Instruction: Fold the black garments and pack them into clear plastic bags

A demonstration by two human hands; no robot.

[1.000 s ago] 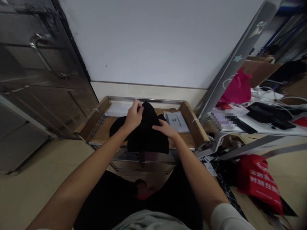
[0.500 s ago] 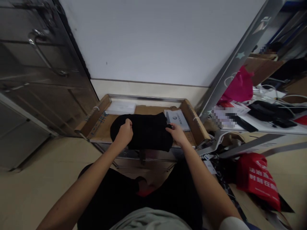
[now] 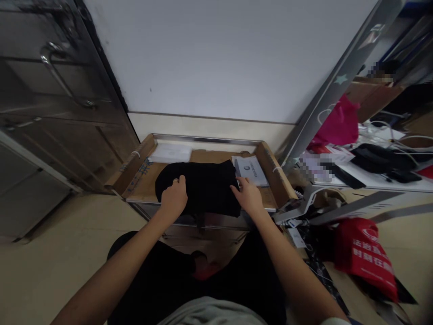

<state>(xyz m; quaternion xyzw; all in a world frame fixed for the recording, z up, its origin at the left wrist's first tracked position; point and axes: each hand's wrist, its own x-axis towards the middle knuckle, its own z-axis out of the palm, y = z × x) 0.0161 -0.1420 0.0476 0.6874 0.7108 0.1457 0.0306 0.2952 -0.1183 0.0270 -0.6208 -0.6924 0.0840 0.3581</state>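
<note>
A folded black cloth garment (image 3: 208,187) lies flat across a shallow cardboard-lined tray (image 3: 144,187), its near edge hanging over the tray's front. Its exact kind cannot be made out. My left hand (image 3: 174,195) is closed on the left part of the cloth, fingers curled on its surface. At the right edge of the cloth is my right hand (image 3: 248,194), its thumb and forefinger apart and touching the cloth's border.
Inside the tray are a white flat packet (image 3: 171,152) and a printed packet (image 3: 251,170). A metal door (image 3: 61,90) stands left. On the right is a cluttered white table (image 3: 382,180) with cables and a pink bag (image 3: 340,124); a red bag (image 3: 365,257) lies below.
My right hand has loosened its pinch at the cloth's right edge, its thumb now apart from the forefinger. My left hand has shifted slightly toward me. The cloth looks flatter at the right.
</note>
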